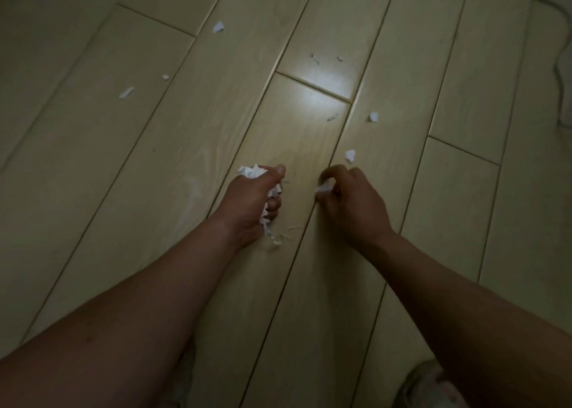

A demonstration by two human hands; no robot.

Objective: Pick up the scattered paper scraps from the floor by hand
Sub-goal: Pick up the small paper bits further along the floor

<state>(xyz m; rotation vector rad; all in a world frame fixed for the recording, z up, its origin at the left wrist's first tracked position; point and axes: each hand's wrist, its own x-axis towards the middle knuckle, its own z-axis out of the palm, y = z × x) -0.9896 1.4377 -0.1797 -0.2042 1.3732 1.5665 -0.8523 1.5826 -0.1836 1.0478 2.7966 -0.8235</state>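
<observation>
Down over the pale plank floor (pixel 93 191), both hands hold paper. The left hand (pixel 253 200) is curled into a fist round a crumpled wad of scraps (pixel 250 171). White paper pokes out above the thumb, between the fingers and below the heel of the hand, where a strip hangs close to the boards. The right hand (pixel 349 203) is just beside it, with a narrow strip of floor between them. Its fingers are bent down and pinch a small white scrap (pixel 325 188) at the fingertips, low at a seam between planks.

Just beyond the right hand lies another white piece (pixel 350 155), and a further piece (pixel 374 116) lies out past that. Well beyond the left hand and to its left lie three more: a long shred (pixel 126 92), a tiny fleck (pixel 166 77) near it, and a larger bit (pixel 218 27) farthest off. Thin dark slivers (pixel 315 58) lie far ahead of both hands, beside a bright glare. A grey cable (pixel 557 67) winds along far to the right of the right hand, and a shoe (pixel 427 383) shows beneath the right forearm.
</observation>
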